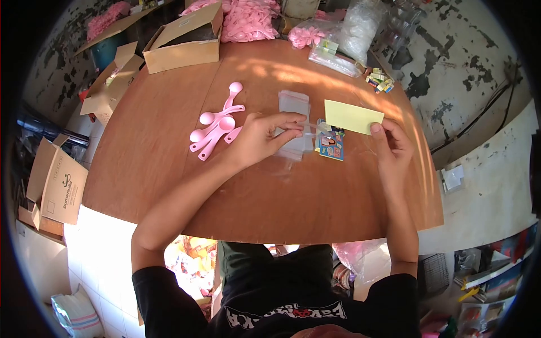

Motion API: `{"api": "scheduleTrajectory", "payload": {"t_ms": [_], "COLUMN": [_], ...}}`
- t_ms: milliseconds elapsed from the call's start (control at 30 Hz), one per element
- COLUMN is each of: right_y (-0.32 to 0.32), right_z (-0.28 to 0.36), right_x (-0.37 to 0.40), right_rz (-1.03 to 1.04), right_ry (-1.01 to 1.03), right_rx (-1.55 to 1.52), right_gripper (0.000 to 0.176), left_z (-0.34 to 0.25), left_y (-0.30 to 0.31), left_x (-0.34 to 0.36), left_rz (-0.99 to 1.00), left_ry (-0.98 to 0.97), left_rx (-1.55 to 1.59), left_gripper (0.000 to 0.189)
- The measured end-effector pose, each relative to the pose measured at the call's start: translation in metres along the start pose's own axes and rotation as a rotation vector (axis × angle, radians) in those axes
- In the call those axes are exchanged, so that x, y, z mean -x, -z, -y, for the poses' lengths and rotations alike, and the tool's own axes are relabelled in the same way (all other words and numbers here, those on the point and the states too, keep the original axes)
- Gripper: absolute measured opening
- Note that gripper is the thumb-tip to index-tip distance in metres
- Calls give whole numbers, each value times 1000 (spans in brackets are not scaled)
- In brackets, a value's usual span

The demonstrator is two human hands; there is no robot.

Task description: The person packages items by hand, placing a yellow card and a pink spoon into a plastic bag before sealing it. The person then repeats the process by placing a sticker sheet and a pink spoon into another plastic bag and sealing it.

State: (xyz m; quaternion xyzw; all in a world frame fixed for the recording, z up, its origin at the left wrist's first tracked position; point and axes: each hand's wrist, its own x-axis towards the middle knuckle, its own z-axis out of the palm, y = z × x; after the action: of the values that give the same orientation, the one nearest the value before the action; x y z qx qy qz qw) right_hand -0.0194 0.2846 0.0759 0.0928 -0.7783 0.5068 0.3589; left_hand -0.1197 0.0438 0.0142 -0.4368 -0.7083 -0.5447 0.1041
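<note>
My left hand [270, 135] is closed, thumb and fingers pinching a clear plastic bag [315, 127] above the table. More clear bags [294, 104] lie flat beneath and beyond it. Between the thumb and fingers of my right hand [389, 138] is a pale yellow card [354, 116], raised over the table. Printed blue cards [331, 147] lie just below the yellow card, partly covered. Several pink measuring spoons [211, 128] rest in a loose pile left of my left hand, one partly hidden by it.
An open cardboard box [185, 42], pink items in bags [248, 21] and a clear plastic roll [360, 34] stand along the far edge of the brown table [270, 208]. Small yellow packets [380, 80] lie at the far right. More boxes [59, 183] stand left of the table.
</note>
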Motion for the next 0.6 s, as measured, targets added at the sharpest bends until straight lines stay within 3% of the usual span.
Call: {"api": "scheduleTrajectory", "payload": {"t_ms": [133, 267, 367, 433, 600], "right_y": [-9, -15, -14, -15, -17], "right_z": [-3, -10, -12, -12, -17], "right_x": [-3, 1, 2, -1, 0], "right_rz": [193, 265, 160, 174, 274], "right_ry": [-41, -50, -8, 34, -8], "right_rx": [-170, -91, -108, -67, -46], "right_gripper": [15, 14, 14, 14, 12], "left_z": [-11, 2, -1, -8, -6], "left_y": [-1, -3, -1, 2, 1], "left_x": [2, 4, 4, 4, 2], "left_rz": [12, -28, -12, 33, 27], "left_ry": [-42, -90, -86, 21, -5], "left_rx": [-80, -101, -54, -69, -63], "left_gripper": [37, 39, 39, 41, 45]}}
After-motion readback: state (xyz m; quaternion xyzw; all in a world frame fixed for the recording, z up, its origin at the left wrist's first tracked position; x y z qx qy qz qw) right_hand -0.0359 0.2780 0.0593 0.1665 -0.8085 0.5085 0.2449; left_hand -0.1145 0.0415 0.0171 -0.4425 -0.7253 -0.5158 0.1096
